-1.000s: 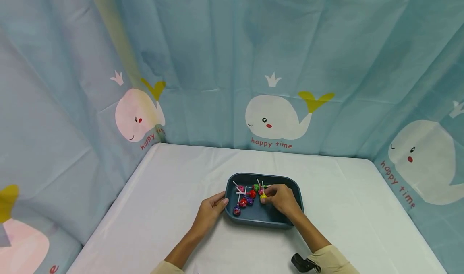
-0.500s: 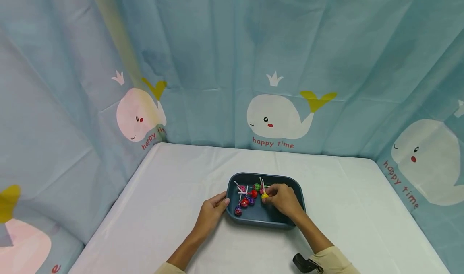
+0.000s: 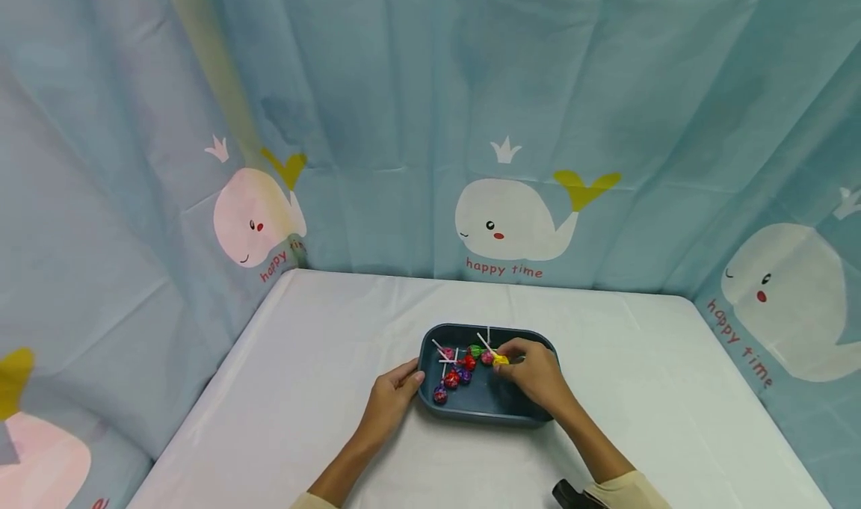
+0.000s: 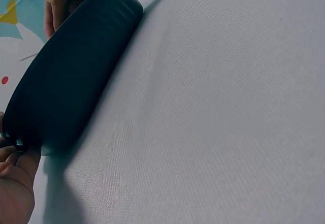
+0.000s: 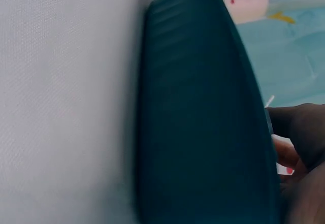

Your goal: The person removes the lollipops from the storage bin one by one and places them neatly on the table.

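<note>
A dark blue tray lies on the white table with several wrapped lollipops in its left and middle part. My left hand grips the tray's left end, thumb at the rim; the left wrist view shows the fingers at the tray's corner. Over the tray's right half, my right hand pinches a yellow lollipop by its head, the white stick slanting up to the left. Beside it lie a pink lollipop and a green lollipop. In the right wrist view the tray wall hides most of the fingers.
White cloth covers the table all around the tray. Behind and at both sides hangs a blue curtain printed with whales. A black object sits at the right sleeve.
My right hand has shifted slightly right with the yellow lollipop, whose stick has tipped from nearly upright to leaning left. My left hand stays at the tray's end.
</note>
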`<action>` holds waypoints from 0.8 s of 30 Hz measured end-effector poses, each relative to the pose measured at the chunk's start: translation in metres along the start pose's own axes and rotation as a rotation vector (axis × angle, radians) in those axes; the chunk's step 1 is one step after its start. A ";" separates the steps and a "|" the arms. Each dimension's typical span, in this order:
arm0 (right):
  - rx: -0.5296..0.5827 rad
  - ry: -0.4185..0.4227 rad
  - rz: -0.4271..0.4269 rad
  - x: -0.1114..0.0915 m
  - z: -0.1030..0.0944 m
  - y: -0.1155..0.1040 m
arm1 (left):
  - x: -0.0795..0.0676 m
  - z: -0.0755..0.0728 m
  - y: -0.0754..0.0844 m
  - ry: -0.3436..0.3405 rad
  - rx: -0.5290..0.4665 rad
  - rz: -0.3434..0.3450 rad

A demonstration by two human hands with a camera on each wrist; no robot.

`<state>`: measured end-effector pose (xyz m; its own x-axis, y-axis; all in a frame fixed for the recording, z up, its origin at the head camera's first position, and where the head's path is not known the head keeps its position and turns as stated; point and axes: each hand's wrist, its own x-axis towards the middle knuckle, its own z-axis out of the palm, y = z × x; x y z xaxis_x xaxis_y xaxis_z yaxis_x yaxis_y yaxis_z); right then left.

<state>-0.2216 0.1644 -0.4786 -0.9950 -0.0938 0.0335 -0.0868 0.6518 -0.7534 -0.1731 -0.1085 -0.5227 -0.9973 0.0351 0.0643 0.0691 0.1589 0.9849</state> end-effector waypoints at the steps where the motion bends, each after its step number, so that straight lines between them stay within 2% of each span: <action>1: 0.012 0.004 0.001 -0.001 -0.002 -0.001 | 0.000 0.000 0.000 0.001 0.002 -0.004; 14: 0.128 0.043 0.016 -0.015 -0.022 0.003 | -0.001 0.000 -0.003 0.002 0.002 -0.004; 24: 0.171 0.065 0.035 -0.027 -0.037 0.008 | -0.002 0.000 -0.003 0.016 0.011 -0.007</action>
<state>-0.1968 0.1996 -0.4614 -0.9989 -0.0210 0.0429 -0.0476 0.5160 -0.8553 -0.1709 -0.1088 -0.5257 -0.9980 0.0179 0.0600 0.0622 0.1701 0.9835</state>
